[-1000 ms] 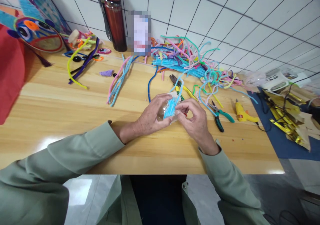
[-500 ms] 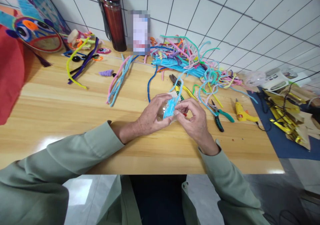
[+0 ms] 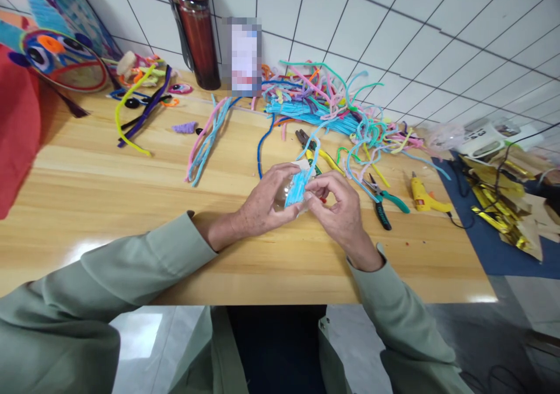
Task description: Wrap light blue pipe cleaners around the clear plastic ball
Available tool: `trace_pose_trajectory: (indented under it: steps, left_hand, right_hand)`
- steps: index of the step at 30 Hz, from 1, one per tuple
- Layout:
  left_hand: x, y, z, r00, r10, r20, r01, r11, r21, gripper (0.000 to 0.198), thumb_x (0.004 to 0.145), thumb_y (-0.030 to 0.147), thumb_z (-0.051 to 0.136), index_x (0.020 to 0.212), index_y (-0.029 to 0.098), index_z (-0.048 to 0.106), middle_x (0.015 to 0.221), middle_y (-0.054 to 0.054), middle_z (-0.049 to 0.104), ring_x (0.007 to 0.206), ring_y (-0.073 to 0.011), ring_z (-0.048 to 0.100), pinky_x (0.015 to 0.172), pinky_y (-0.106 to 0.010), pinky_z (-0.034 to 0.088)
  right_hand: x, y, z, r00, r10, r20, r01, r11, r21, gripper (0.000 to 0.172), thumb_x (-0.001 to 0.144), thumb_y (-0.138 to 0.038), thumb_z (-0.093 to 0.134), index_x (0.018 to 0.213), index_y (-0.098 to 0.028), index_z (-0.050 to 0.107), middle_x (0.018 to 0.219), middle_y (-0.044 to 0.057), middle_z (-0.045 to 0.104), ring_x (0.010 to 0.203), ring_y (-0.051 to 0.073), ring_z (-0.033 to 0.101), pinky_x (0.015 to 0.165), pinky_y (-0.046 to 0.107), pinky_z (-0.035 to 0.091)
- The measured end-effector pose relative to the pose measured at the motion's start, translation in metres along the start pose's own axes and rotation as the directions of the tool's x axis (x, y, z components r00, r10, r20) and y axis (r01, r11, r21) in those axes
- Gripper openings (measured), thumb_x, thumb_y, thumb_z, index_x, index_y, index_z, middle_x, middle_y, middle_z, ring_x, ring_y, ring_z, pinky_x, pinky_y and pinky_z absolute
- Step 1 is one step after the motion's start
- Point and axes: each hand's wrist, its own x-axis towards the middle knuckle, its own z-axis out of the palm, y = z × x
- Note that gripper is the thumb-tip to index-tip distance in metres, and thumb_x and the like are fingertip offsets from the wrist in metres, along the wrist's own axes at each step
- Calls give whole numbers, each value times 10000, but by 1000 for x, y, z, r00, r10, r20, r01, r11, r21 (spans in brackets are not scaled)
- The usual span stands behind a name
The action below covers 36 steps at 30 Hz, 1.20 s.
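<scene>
Light blue pipe cleaners (image 3: 296, 188) lie in close rows on a clear, rounded piece between my hands. My left hand (image 3: 268, 200) is wrapped round the left side of this piece, thumb below and fingers above. The thumb and index finger of my right hand (image 3: 336, 207) pinch at the right edge of the blue rows. A loose light blue strand (image 3: 317, 146) runs up from the piece toward the pile behind. Just beyond my hands lie yellow-handled pliers (image 3: 328, 161), partly hidden.
A tangled pile of pipe cleaners (image 3: 315, 114) runs along the wall. Teal-handled pliers (image 3: 385, 201) and a yellow glue gun (image 3: 426, 197) lie to the right. At the back stand a red flask (image 3: 202, 38) and a blurred phone (image 3: 245, 59). A colourful mask (image 3: 65, 59) is far left.
</scene>
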Motion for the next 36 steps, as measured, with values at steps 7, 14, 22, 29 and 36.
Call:
trace_pose_trajectory:
  steps: [7, 14, 22, 29, 36]
  left_hand:
    - [0, -1, -1, 1000, 14, 5, -14, 1000, 8, 625, 1007, 364, 751, 1562, 276, 479, 1530, -182, 609, 1466, -337, 593, 1216, -598, 538]
    - [0, -1, -1, 1000, 15, 8, -15, 1000, 19, 603, 1018, 379, 738, 1553, 264, 486, 1526, -184, 611, 1464, -334, 594, 1221, -582, 535]
    - [3, -1, -2, 999, 37, 22, -38, 999, 28, 594, 1019, 379, 736, 1545, 275, 478, 1516, -175, 619, 1448, -333, 606, 1219, -577, 532]
    - [2, 1, -7, 998, -12, 67, 14, 1000, -25, 527, 1081, 440, 631, 1559, 275, 484, 1545, -172, 600, 1485, -337, 573, 1241, -588, 514]
    - [4, 5, -5, 996, -83, 44, 85, 995, -53, 504, 1039, 405, 716, 1490, 269, 538, 1515, -169, 621, 1459, -330, 596, 1205, -562, 545]
  right_hand:
    - [0, 1, 0, 1000, -20, 7, 20, 1000, 0, 114, 932, -161, 710, 948, -273, 720, 906, 9, 702, 770, 174, 614, 679, 346, 501]
    - [-1, 2, 0, 999, -34, 17, 33, 999, 16, 125, 945, -142, 699, 963, -264, 717, 919, 10, 693, 769, 163, 610, 677, 332, 504]
    - [-1, 3, 1, 998, -70, -4, 70, 997, -31, 136, 920, -119, 700, 953, -251, 708, 887, 3, 678, 761, 161, 613, 671, 322, 509]
    - [-1, 3, 2, 998, -58, -8, 58, 998, -24, 129, 926, -122, 709, 950, -249, 706, 898, 6, 687, 756, 158, 614, 665, 320, 510]
    - [-1, 1, 2, 998, -64, -10, 64, 998, -14, 146, 923, -100, 707, 944, -245, 709, 896, 5, 684, 758, 156, 618, 659, 315, 508]
